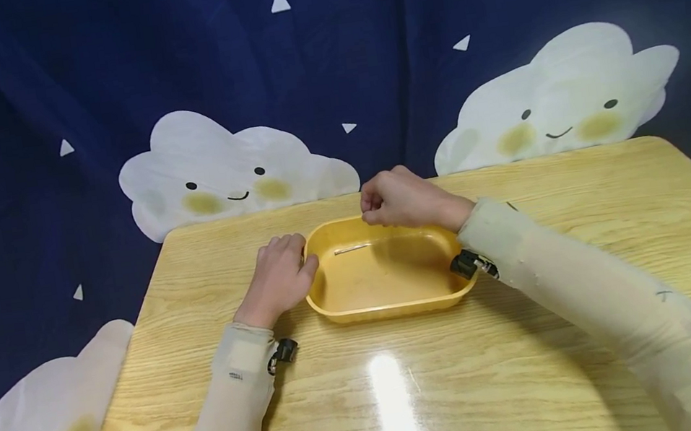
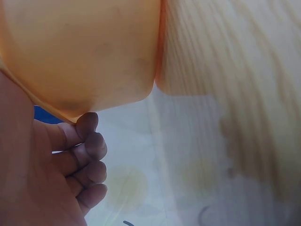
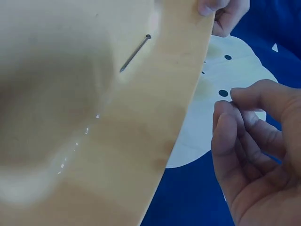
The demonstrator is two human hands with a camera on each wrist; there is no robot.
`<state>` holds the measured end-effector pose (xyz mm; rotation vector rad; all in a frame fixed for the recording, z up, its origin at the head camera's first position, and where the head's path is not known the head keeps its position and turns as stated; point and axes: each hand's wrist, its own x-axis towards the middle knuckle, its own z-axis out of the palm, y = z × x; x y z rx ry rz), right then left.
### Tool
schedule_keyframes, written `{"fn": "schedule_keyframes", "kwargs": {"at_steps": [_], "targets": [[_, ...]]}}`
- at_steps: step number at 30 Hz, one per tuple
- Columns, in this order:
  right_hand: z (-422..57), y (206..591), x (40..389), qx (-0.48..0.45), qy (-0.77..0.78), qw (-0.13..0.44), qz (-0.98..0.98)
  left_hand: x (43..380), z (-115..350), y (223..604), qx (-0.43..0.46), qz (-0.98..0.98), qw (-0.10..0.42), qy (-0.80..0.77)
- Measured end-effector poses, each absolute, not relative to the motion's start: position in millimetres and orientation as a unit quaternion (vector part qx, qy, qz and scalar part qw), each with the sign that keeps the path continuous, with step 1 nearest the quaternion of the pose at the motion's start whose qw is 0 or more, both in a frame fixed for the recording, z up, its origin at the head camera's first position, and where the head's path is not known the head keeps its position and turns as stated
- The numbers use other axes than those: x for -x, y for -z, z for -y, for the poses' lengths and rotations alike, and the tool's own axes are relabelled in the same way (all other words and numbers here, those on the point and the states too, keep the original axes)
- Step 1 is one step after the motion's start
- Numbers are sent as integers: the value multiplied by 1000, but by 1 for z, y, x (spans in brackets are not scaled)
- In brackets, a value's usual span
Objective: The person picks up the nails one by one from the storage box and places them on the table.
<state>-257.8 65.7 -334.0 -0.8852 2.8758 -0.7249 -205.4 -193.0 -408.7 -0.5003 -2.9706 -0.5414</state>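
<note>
A yellow plastic basin [image 1: 391, 310] rests on the wooden table. A single metal nail [image 3: 135, 52] lies inside it, along the far side of the floor; in the head view this nail [image 1: 352, 249] is a thin line. My left hand [image 1: 281, 271] grips the basin's left end, thumb over the rim and fingers curled against the outer wall [image 2: 89, 52]. Above the far rim hovers my right hand [image 1: 405, 198], its fingers curled and the thumb close to the index fingertip. Nothing shows between those fingertips [image 3: 223, 113] in the right wrist view.
The pale wooden table [image 1: 505, 384] extends to both sides and toward me, with a bright glare in front of the basin. Behind it hangs a dark blue cloth [image 1: 361, 38] printed with smiling clouds and white triangles. Each sleeve carries a small black wrist camera [image 1: 286, 350].
</note>
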Motion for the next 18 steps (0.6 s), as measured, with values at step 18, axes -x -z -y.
{"fn": "schedule_keyframes", "kwargs": {"at_steps": [18], "targets": [[-53, 349, 261, 315, 208, 43, -925, 206, 192, 409, 160, 971, 40, 175]]}}
